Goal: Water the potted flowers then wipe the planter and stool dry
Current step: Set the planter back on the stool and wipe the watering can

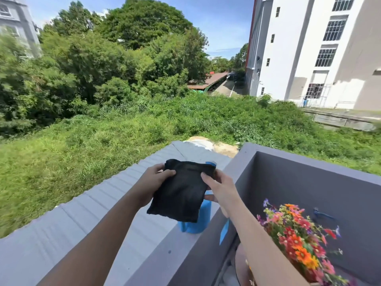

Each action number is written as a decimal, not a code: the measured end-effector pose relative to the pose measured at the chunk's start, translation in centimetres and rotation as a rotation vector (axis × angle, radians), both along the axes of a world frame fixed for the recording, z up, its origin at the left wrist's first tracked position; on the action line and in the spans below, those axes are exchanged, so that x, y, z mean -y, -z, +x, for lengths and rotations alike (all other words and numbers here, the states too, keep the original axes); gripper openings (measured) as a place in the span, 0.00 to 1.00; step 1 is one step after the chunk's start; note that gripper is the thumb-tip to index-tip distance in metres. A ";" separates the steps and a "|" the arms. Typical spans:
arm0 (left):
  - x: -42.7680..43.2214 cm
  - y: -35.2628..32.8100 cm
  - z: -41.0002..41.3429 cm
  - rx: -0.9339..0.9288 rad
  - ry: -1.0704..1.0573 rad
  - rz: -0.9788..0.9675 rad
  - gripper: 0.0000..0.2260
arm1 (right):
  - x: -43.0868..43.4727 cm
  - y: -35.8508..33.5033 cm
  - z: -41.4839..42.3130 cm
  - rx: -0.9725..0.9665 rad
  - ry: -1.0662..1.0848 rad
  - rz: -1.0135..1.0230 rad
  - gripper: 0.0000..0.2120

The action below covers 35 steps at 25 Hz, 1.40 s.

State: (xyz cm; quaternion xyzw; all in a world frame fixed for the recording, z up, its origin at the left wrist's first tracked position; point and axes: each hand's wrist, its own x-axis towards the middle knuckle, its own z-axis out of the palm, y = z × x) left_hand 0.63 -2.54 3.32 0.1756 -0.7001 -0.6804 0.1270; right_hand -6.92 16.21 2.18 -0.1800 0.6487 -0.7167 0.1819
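A folded black cloth (183, 190) is held up in front of me over the grey balcony ledge (165, 250). My left hand (153, 183) grips its left edge and my right hand (219, 187) grips its right edge. Behind and below the cloth stands a blue watering can (201, 220) on the ledge, mostly hidden. The potted flowers (299, 240), orange, red, pink and purple, sit at the lower right inside the balcony. Their planter is mostly out of view. A pale round surface (242, 265), possibly the stool, shows below my right forearm.
The grey balcony wall (309, 182) rises behind the flowers, with a blue tap (321, 213) on it. A corrugated grey roof (92, 213) lies beyond the ledge on the left. Grass, trees and a white building fill the distance.
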 end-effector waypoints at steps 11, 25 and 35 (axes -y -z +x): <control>1.2 6.7 -9.9 0.328 -0.128 -0.396 0.17 | 2.9 6.7 -8.9 -0.003 0.163 0.387 0.09; -6.3 6.8 -10.3 0.582 -0.088 -1.085 0.24 | 1.8 13.9 -7.2 -0.466 -0.023 0.909 0.25; -5.6 4.3 -9.3 0.292 -0.065 -1.012 0.15 | 1.5 11.1 -5.0 -0.473 0.184 0.846 0.24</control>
